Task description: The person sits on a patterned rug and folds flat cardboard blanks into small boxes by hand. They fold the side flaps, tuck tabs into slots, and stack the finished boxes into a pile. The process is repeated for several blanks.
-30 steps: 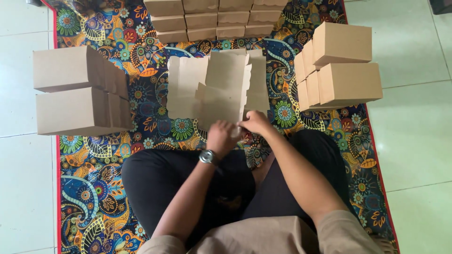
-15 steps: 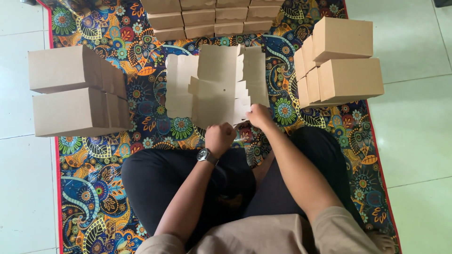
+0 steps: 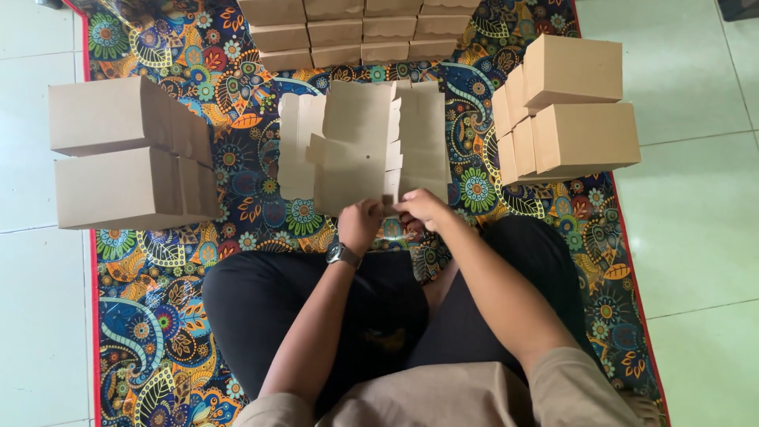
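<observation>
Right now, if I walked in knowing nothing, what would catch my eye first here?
Probably the bright patterned mat on the pale tiled floor, with stacks of plain brown boxes ranged around it: left, right and along the far edge. In the middle lies a flat cardboard blank, its near edge gripped by the left hand and right hand of a person sitting cross-legged, a wristwatch on the left wrist.

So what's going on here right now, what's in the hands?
A person sits cross-legged on a patterned mat. The left hand and right hand both hold the near edge of a flat, unfolded cardboard box blank that lies on a pile of similar blanks. Stacks of made-up boxes stand to the left, to the right and along the far edge.
</observation>
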